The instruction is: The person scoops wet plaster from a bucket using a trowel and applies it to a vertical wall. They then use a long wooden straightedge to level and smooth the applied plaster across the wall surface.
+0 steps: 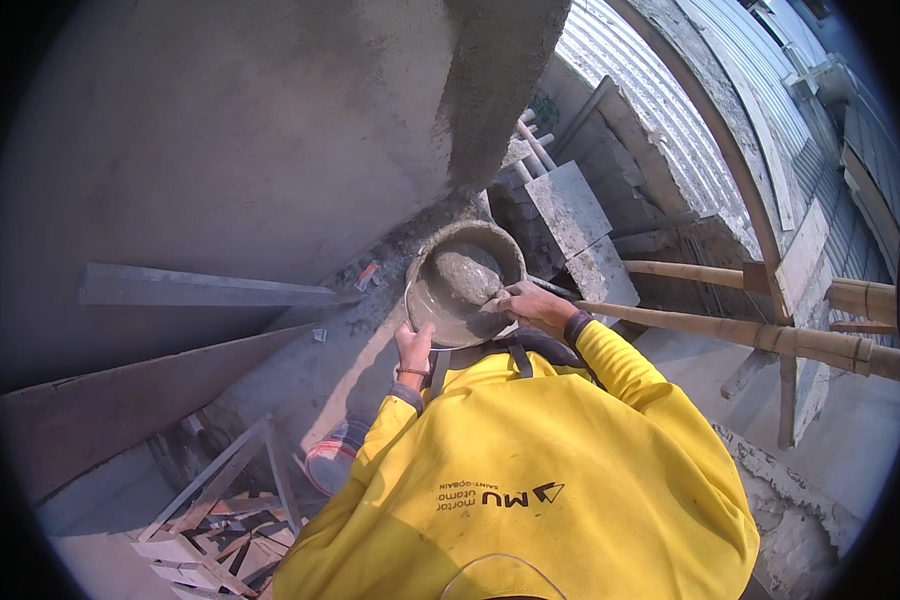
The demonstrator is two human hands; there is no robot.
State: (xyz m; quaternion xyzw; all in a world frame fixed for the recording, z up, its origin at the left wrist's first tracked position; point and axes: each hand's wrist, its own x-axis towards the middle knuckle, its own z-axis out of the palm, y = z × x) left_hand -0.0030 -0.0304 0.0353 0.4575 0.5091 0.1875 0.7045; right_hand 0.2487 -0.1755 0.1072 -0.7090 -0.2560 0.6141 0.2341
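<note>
A round bucket, its walls smeared with grey, stands or is held just in front of my body. Inside lies a rounded lump of wet grey mortar, with looser mortar around it. My left hand grips the bucket's near-left rim, thumb uppermost. On the right side, my right hand reaches over the rim with its fingers closed beside the mortar lump. What those fingers hold is hidden by mortar and the hand itself. Whether the bucket's base rests on anything is also hidden.
A large grey wall rises at the left, with a long straight board against it. Bamboo poles cross at the right near corrugated roofing. Behind me at left are a pail and broken wood.
</note>
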